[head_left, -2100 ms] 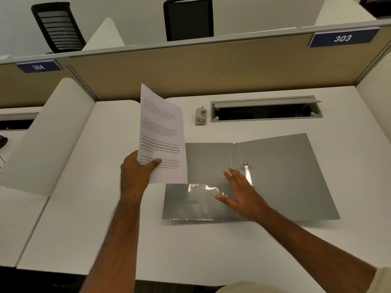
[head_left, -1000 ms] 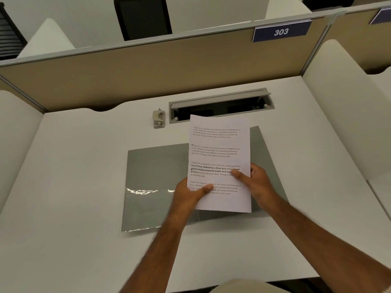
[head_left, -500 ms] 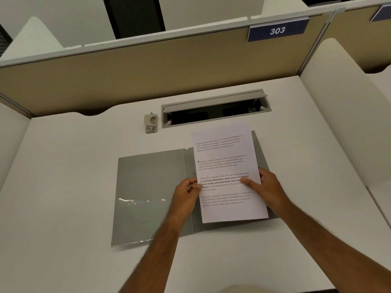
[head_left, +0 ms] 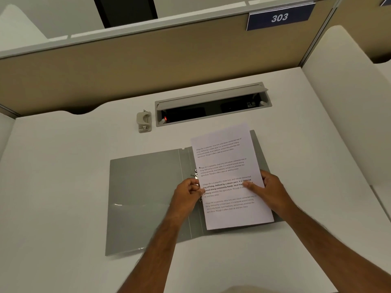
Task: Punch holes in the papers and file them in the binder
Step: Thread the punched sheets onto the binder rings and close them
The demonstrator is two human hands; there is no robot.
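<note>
A grey binder (head_left: 146, 187) lies open flat on the white desk. A printed white paper (head_left: 228, 161) rests over its right half, with a punched hole showing near the left edge. My left hand (head_left: 186, 195) pinches the paper's left edge beside the metal ring (head_left: 194, 174). On the right edge, my right hand (head_left: 268, 191) grips the paper, thumb on top of the text. A small beige hole punch (head_left: 144, 121) stands behind the binder, apart from both hands.
An open cable tray (head_left: 211, 106) is set into the desk behind the binder. A tan partition (head_left: 148, 60) with a "303" sign (head_left: 279, 17) closes the back. A white side divider (head_left: 347, 102) bounds the right.
The paper went from my left hand alone, held up at the left, to both hands, and came down over the binder's right half. Its left edge now sits at the ring.
</note>
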